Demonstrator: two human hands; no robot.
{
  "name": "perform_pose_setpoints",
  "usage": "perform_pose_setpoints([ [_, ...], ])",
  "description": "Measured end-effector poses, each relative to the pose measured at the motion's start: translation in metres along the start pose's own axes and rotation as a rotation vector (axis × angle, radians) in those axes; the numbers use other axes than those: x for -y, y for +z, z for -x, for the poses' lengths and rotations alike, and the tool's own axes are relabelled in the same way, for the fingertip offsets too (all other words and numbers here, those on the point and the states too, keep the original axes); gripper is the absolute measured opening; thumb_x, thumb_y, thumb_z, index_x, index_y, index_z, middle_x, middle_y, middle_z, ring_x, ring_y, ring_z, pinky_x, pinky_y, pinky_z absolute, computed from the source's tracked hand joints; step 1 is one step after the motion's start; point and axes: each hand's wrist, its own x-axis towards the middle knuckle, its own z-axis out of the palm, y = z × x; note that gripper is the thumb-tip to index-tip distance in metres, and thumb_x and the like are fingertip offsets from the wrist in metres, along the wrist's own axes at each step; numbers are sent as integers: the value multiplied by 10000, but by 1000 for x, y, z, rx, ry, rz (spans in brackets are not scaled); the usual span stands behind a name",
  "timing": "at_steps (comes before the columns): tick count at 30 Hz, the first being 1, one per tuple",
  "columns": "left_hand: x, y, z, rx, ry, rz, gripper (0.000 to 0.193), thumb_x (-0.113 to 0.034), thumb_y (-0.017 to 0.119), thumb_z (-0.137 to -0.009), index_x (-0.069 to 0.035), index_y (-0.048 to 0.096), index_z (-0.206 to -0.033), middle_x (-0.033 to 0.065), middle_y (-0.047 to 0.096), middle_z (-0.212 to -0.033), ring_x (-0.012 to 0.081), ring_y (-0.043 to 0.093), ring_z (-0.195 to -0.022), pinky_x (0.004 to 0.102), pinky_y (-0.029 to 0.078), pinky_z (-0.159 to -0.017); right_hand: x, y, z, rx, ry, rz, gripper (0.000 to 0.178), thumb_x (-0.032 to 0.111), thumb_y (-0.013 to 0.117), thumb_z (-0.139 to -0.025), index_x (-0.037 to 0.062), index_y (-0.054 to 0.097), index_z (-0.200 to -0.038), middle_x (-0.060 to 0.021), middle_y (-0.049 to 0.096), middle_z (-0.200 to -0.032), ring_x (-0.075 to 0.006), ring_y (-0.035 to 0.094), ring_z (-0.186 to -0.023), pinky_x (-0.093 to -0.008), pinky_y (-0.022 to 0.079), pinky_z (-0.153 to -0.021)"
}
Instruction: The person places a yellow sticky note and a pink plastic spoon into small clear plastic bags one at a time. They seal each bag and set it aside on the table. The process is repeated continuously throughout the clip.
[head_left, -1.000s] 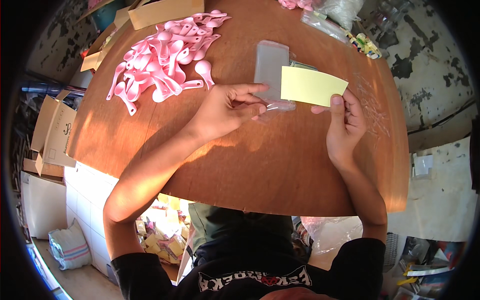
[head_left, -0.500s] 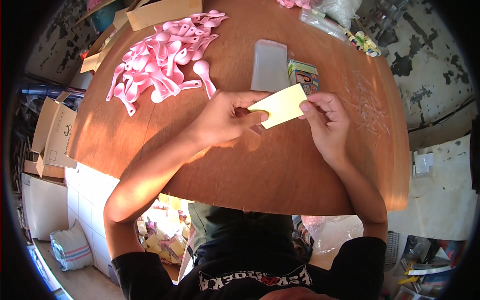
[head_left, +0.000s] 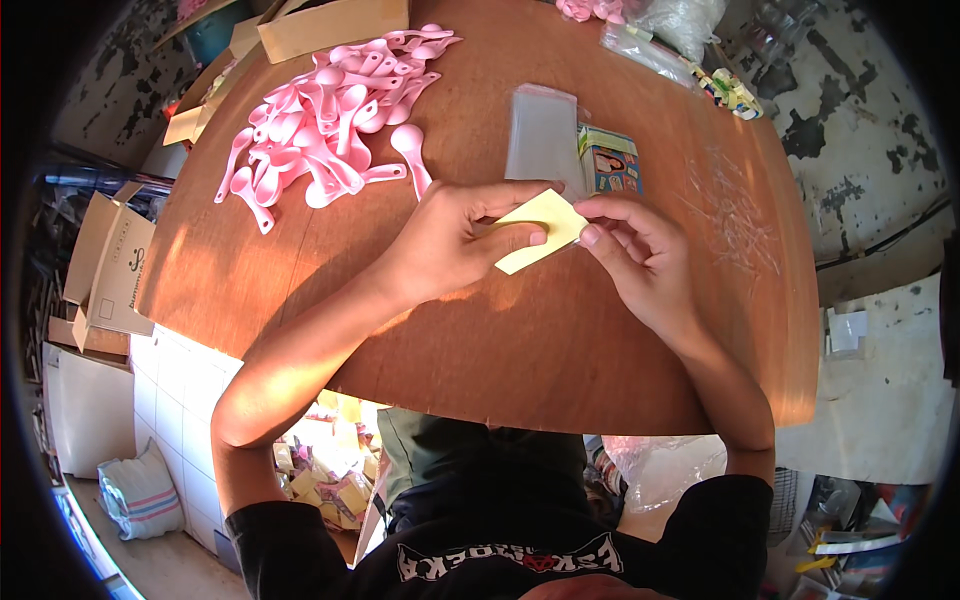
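A pale yellow card [head_left: 552, 214] is held over the middle of the table, tilted up to the right. My left hand [head_left: 455, 235] is closed on its left part, with the thumb lying flat across the face. At the card's right end, my right hand [head_left: 645, 255] pinches the edge between thumb and forefinger, other fingers curled. A thin whitish sliver shows by that thumb; I cannot tell what it is. Just beyond my hands lie a stack of clear plastic bags [head_left: 541, 135] and a stack of colourful printed cards [head_left: 612, 162].
Pink measuring spoons [head_left: 315, 130] are heaped at the far left of the wooden table [head_left: 500, 350]. Thin clear strips [head_left: 732, 215] lie scattered on the right. A cardboard box [head_left: 335, 30] and plastic packaging [head_left: 650, 55] sit at the back. Below the table's front edge are many small yellow packets [head_left: 335, 470].
My right hand has shifted slightly left and down along the card. The card is turned more steeply, and less of it shows between my hands. My left thumb reaches further across it.
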Motion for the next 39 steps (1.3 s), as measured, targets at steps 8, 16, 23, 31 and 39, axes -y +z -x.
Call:
perform_pose_setpoints([
  [8,-3,1,0,9,6,53,440,-26,666,-896,16,546,-1318,98,692,-1097,72,601,-953,237,511,-799,2,4,1,71,98,-39,183,-11,590,-926,-44,640,-1099,-98,627,-1033,-122,626,-937,-244,541,-809],
  [16,-15,-7,-3,140,-126,91,379,-92,683,-901,33,582,-1245,64,684,-1048,76,607,-943,234,512,-793,15,-2,-2,-11,140,4,180,1,592,-930,-48,642,-1097,-85,642,-991,-129,641,-939,-231,549,-769],
  [23,-19,-3,-4,164,-89,85,371,-63,647,-919,35,565,-1267,91,663,-1146,99,602,-1027,242,508,-857,7,-6,-2,193,56,9,215,11,644,-894,-31,655,-1105,-95,646,-1037,-124,637,-905,-252,556,-763],
  [31,-9,-4,-3,140,-40,171,402,-132,703,-887,28,592,-1239,107,692,-1087,105,619,-989,272,518,-843,16,0,-1,285,159,67,255,11,661,-883,-45,640,-1132,-85,643,-1083,-110,624,-920,-250,547,-787],
  [39,-7,-14,-4,202,-125,247,350,-183,666,-929,17,604,-1209,64,699,-948,70,621,-835,238,510,-717,19,-8,-5,80,196,82,165,-11,639,-881,-57,670,-1036,-66,668,-931,-78,628,-828,-207,541,-695],
])
